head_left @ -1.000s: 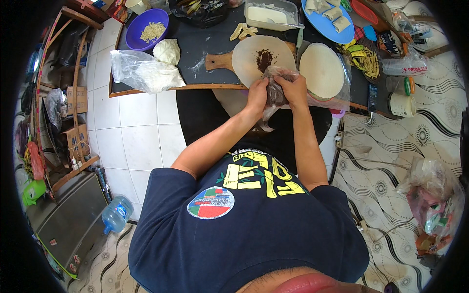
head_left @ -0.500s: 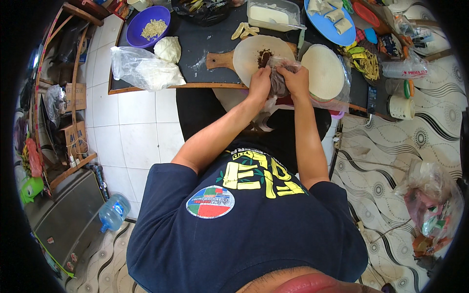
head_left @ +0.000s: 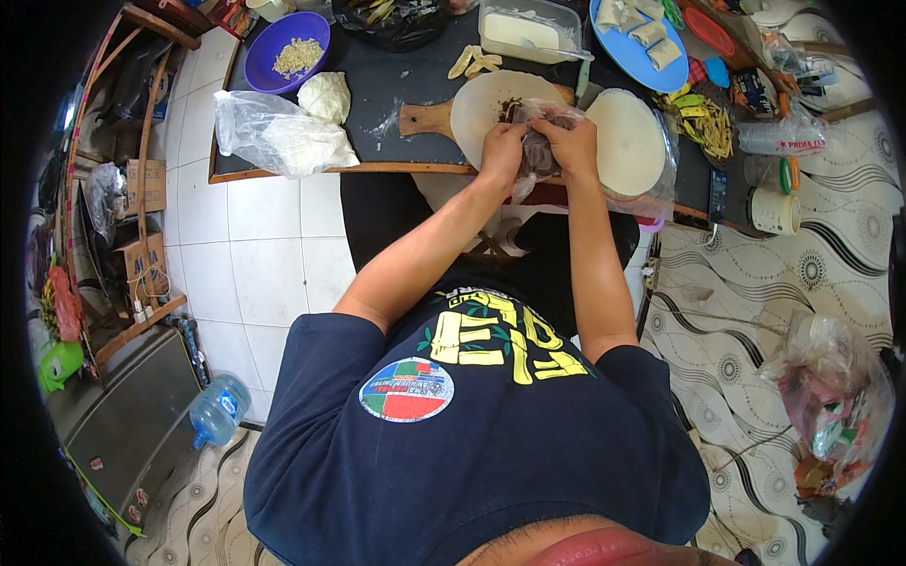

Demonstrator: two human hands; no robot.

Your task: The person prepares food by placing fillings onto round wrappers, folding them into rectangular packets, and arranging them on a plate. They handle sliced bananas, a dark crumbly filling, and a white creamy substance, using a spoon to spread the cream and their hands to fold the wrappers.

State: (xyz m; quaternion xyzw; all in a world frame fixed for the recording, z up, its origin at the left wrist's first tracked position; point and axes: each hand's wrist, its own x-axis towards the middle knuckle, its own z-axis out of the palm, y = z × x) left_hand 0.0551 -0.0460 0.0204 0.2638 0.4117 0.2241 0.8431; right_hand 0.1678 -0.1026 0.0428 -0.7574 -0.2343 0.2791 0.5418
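A clear plastic bag with dark brown contents is being held at the near edge of the table, partly above a round pale sheet, and its upper part is being pinched by the fingers of the left hand and of the right hand. Dark crumbs are being carried by this sheet, by which a wooden board is being partly covered, while a stack of similar sheets is being seen just beside the right hand.
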